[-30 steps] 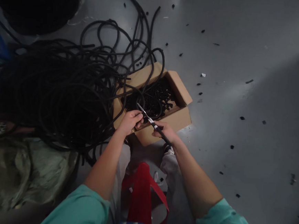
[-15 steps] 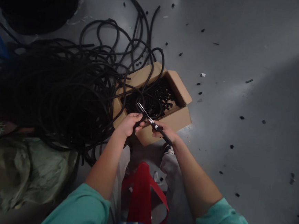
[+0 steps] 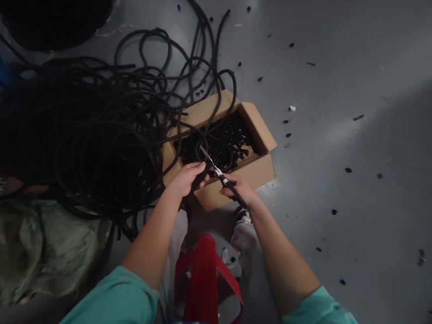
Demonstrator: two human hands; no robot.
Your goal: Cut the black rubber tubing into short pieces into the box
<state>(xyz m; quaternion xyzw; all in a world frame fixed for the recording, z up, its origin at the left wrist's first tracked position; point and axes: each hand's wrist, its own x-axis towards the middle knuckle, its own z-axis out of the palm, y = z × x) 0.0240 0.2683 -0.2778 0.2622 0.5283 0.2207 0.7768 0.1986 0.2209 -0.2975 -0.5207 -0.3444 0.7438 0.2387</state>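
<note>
Over the near edge of an open cardboard box (image 3: 254, 172), my right hand (image 3: 238, 188) is closed around scissors (image 3: 218, 172) with bright blades and a long black handle. The blades point up and left and appear closed together. My left hand (image 3: 188, 178) is closed just left of the blades, pinching black tubing whose held part is mostly hidden by the fingers. Many short black cut pieces (image 3: 236, 136) lie in the box. Loops of the black tubing (image 3: 217, 102) hang across the box's left side.
A large tangle of black tubing (image 3: 72, 126) spreads on the left. Below it lies a greenish sack (image 3: 63, 250); a dark round bundle (image 3: 52, 4) stands at upper left. Small black scraps (image 3: 333, 211) dot the grey floor. Between my legs is a red stool-like thing (image 3: 202, 281).
The scissor blades, slightly parted before, now look closed together. Both hands stay nearly in the same place over the box.
</note>
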